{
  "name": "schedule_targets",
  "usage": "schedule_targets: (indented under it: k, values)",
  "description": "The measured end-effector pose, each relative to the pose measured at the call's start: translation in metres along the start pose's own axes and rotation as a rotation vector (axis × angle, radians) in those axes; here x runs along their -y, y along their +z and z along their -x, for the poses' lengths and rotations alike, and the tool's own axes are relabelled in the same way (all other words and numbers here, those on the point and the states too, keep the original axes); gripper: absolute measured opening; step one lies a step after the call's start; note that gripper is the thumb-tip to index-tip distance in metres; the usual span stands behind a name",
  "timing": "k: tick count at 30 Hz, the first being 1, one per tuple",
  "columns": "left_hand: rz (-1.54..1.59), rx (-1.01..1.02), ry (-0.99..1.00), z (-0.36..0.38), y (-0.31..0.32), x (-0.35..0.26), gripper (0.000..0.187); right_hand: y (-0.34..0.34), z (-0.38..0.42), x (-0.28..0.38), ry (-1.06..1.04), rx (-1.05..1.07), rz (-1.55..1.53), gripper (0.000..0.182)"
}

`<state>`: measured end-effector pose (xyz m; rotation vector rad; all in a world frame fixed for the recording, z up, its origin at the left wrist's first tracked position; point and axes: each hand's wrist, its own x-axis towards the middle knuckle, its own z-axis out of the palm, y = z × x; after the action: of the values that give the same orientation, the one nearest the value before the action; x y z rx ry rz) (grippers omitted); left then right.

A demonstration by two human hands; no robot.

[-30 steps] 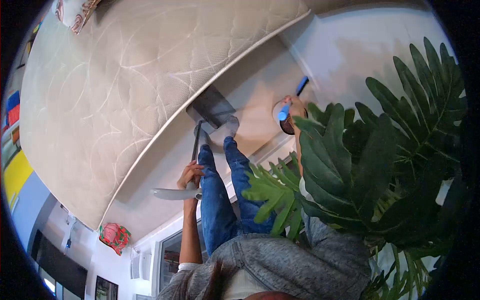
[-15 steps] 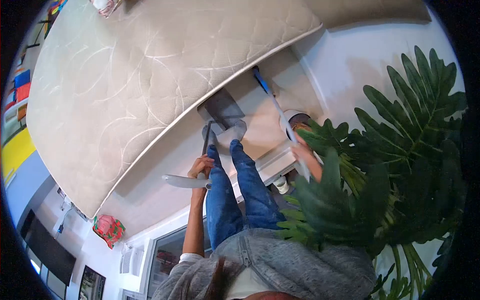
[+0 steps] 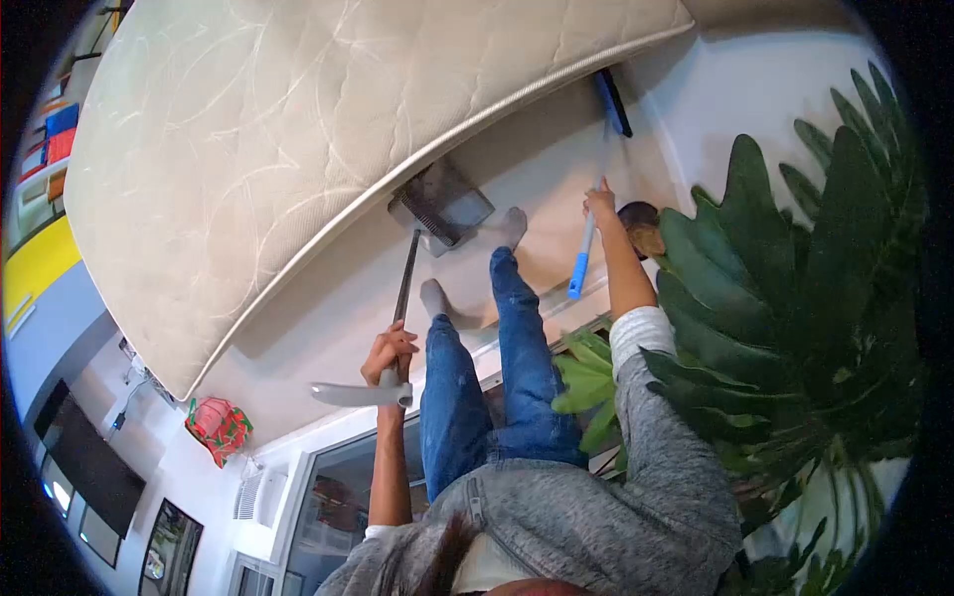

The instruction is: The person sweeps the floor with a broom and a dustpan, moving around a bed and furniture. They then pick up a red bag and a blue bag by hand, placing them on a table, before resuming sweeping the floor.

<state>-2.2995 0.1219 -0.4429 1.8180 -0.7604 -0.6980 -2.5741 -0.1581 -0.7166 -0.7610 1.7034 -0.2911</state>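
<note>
My left hand point(image 3: 390, 353) is closed round the handle of a long-handled dustpan point(image 3: 444, 207), just below its grey curved grip. The dustpan rests on the floor by the mattress edge. My right hand point(image 3: 599, 202) is closed on the pale stick of a broom, whose blue end point(image 3: 577, 276) points back toward me. The broom's blue and dark head point(image 3: 613, 103) is on the floor near the wall, beside the mattress corner. Both feet, in grey socks, stand near the dustpan.
A large beige mattress point(image 3: 298, 129) overhangs the floor ahead. Big green plant leaves point(image 3: 785, 288) fill the right side. A round dark and brown object point(image 3: 641, 228) sits by the plant. A red and green bag point(image 3: 219, 427) lies at the lower left.
My right hand has moved forward, out from behind the leaves, and the broom head has shifted right toward the wall. My right foot has stepped to the right. My left hand still holds the dustpan.
</note>
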Motion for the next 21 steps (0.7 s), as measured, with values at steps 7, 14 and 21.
schedule_targets:
  k: [7,14,21]
  values:
    - [0.025,0.098,-0.036,0.02,-0.048,0.045,0.009,0.114,0.253,-0.081,0.192,0.121,0.253,0.064]
    - [0.103,0.179,-0.092,0.031,-0.071,0.039,0.009,-0.014,0.394,-0.1,0.189,0.295,0.115,0.046]
    - [0.306,0.116,-0.144,0.053,-0.073,0.04,0.01,0.009,0.164,-0.096,-0.123,-0.117,0.03,0.046]
